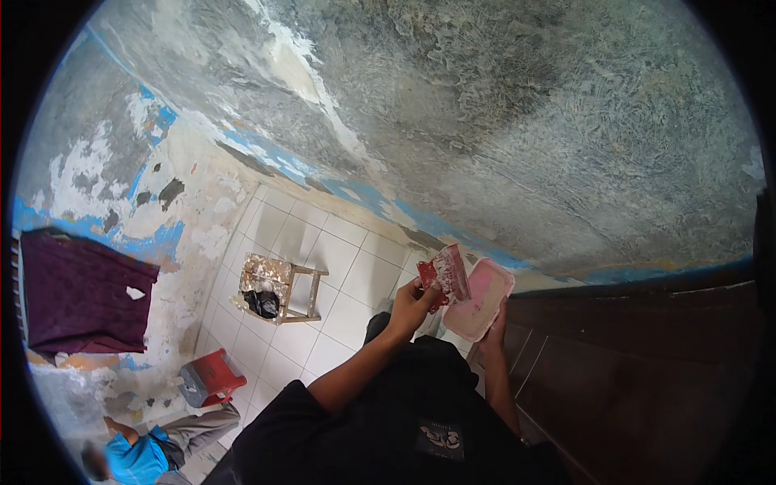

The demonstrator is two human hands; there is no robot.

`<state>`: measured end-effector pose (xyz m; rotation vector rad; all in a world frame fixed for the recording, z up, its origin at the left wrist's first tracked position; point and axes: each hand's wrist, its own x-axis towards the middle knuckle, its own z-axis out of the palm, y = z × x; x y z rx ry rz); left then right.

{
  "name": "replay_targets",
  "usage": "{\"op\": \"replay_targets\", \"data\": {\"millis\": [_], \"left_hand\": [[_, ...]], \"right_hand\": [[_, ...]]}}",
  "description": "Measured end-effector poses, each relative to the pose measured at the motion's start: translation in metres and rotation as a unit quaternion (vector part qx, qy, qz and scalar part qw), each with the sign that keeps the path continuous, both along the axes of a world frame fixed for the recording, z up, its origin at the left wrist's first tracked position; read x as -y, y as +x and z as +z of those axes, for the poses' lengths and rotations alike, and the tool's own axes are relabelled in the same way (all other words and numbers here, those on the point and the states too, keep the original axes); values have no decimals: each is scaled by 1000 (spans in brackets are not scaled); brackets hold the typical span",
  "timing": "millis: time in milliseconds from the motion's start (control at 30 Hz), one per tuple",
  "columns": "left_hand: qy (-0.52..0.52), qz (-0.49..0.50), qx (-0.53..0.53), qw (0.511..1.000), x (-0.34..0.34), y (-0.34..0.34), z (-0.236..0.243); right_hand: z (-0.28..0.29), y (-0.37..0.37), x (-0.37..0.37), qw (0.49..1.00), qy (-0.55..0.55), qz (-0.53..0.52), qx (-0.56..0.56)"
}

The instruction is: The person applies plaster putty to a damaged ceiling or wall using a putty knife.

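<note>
My left hand (413,309) is closed round a red putty scraper (449,275) with a wide blade, smeared with whitish paste. My right hand (497,325) grips the near right edge of a shallow pink plastic tray (506,282), its fingers partly hidden by it. Pale paste coats much of the tray's inside. The scraper is just left of the tray, its blade overlapping the tray's left edge in view; whether they touch I cannot tell. Both are in front of my body, close to the rough grey wall (517,137).
A paint-spattered wooden stool (267,269) carrying a black plastic bag (261,303) stands on the white tiled floor (327,263). At lower left are a red and grey plastic stool (215,378) and another person in blue (139,461). Purple cloth (85,291) hangs leftward; dark brown panelling (638,356) lies right.
</note>
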<state>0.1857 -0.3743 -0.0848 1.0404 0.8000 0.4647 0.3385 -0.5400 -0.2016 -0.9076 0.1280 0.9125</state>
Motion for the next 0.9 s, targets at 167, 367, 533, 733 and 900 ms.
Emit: {"op": "replay_targets", "data": {"millis": [167,367,533,733,900], "left_hand": [[124,-93,-64,986,-49,-13,19],[362,-183,-114,907,-87,-48,23],[416,-189,-167,873,-114,-82,20],[457,-240,-172,839,-136,-104,39],[502,-248,-199,805,-137,-118,28]], "right_hand": [[31,-43,-35,1000,4,-5,1],[47,-104,-84,999,33,-9,-22],[38,-147,-117,998,50,-26,1],[23,-185,-142,997,47,-58,7],[24,-206,-155,997,72,-34,18]]}}
